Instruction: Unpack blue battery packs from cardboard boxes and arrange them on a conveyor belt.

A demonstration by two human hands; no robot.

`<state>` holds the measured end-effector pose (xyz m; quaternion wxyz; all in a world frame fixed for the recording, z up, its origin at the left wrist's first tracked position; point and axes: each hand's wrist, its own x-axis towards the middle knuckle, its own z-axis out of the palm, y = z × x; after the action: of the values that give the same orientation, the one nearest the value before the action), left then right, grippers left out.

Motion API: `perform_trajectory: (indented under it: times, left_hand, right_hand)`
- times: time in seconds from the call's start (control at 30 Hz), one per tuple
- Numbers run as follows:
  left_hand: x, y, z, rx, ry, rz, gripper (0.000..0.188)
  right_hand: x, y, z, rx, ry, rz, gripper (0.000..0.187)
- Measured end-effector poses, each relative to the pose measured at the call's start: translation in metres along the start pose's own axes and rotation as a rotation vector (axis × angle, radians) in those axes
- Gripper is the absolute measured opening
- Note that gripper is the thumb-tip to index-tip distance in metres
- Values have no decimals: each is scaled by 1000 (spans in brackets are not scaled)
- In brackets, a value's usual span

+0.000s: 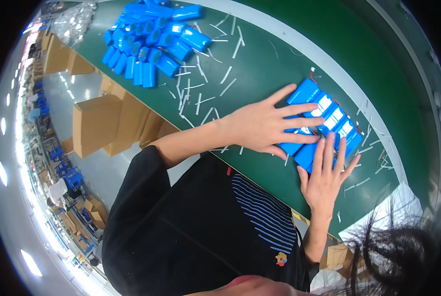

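Through the head camera I look down on a green surface [260,64] with both bare hands over a group of blue packs [334,117], which lies toward the right side of my view. The left hand [252,126] comes in from the left, palm down, its fingers [302,122] spread and straightened across the packs, the thumb angled toward the near edge of the group. The right hand [326,182] reaches up from below, its fingers also extended, their tips on the nearer packs just beside the left fingertips. Neither hand is curled around anything; I read them as lying flat on the group. The packs sit side by side, with at least 4 in the farther row; my hands cover part of the nearer ones, so I cannot count them exactly. At the far corner I see 1 white connector [313,69] on a red wire.

Well apart, to the upper left, is a pile of more blue packs [151,44]. Thin white strips [226,75] are scattered between the pile and the left hand, and others lie right of the group. A white sheet [398,202] lies at the lower right. Beyond the surface's near edge, cardboard boxes [97,123] stand on the left.
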<state>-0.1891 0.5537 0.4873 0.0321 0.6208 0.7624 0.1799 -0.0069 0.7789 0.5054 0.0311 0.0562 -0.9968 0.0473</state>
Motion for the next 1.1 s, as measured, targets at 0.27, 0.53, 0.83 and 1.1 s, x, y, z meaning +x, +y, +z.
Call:
perform_trajectory:
  times: [0.27,0.53,0.83,1.1]
  left_hand:
    - [-6,2,6,-3,5,-44,81]
    - [26,16,3,-23,29,-60,90]
    - [-40,4,-33,-95,451,-292,62]
    - [-190,-36,-65,446,766,-1092,37]
  right_hand:
    - [11,-13,-7,-81,-84,67,84]
    - [19,10,0,167,39,-36,91]
    - [63,-20,-53,245,4,-126,83]
    - [272,-101,-3,578,25,-708,47]
